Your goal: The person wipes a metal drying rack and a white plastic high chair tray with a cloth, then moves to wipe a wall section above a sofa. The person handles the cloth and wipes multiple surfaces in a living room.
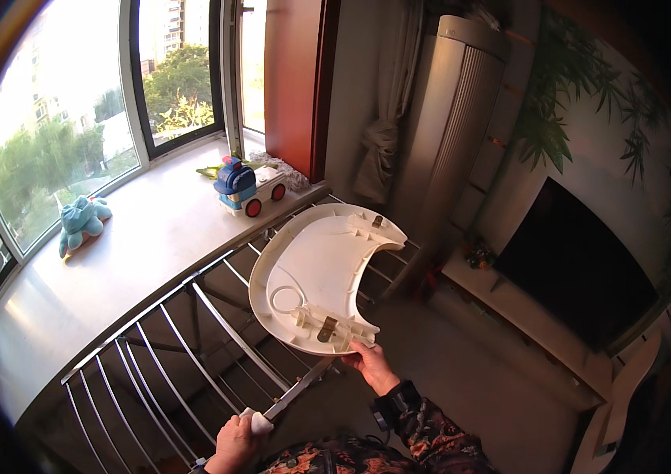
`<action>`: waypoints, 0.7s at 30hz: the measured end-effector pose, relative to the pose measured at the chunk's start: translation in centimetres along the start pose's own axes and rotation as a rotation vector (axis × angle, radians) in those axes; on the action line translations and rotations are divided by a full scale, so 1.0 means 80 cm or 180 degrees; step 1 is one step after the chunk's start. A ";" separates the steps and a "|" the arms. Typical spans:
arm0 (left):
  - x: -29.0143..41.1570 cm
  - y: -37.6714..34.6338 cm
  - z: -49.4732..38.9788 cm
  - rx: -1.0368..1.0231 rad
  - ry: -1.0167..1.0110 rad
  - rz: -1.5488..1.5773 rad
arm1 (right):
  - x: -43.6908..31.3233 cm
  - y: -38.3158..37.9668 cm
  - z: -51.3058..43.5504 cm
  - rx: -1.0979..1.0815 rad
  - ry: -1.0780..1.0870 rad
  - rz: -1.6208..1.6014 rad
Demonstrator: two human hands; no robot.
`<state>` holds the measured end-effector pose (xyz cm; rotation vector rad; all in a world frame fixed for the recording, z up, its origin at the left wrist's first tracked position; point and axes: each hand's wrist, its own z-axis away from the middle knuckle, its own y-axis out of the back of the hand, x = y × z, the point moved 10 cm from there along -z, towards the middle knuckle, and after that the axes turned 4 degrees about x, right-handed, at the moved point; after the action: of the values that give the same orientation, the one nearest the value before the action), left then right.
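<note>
My right hand [372, 366] grips the near edge of a white plastic tray [317, 266], curved like a high-chair tray, with its ribbed underside facing up. The tray lies over the far part of a metal drying rack [205, 355]. Two brownish clips sit on the tray's underside, near its two ends. A wadded white cloth or tissue [259, 422] is in my left hand [237, 437], which rests by the rack's near rail. The fingers of that hand are partly hidden.
Beside the rack runs a white windowsill [151, 255]. It bears a toy truck [249, 186] and a light-blue plush toy [82, 222]. A tall air conditioner [448, 118] stands beyond the rack. To the right, a television [575, 272] stands on a low cabinet [537, 332].
</note>
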<state>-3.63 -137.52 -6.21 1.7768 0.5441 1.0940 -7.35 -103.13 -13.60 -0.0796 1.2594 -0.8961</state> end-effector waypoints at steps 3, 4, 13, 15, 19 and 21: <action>0.002 -0.001 0.000 0.0038 0.0014 -0.0115 | -0.025 0.015 0.000 -0.0115 0.0101 -0.0288; 0.003 -0.001 0.000 0.0050 -0.0001 -0.0166 | -0.038 0.027 -0.002 -0.0044 0.0122 -0.0249; 0.007 0.001 0.000 0.0174 0.0112 -0.0257 | -0.142 0.083 -0.060 -0.0134 0.0378 0.0278; 0.017 0.014 0.000 0.0485 -0.0025 -0.0089 | -0.165 0.092 -0.086 -0.0155 0.0525 0.0398; 0.025 0.017 0.001 0.0575 -0.0118 -0.0215 | -0.193 0.113 -0.129 -0.0236 0.0510 0.0332; 0.023 0.016 0.002 0.0571 -0.0081 -0.0247 | -0.194 0.125 -0.147 -0.0221 0.0341 0.0527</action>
<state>-2.72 -136.81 -4.33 1.9047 0.7083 0.9933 -12.26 -82.03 -10.67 0.0180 1.3759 -0.7216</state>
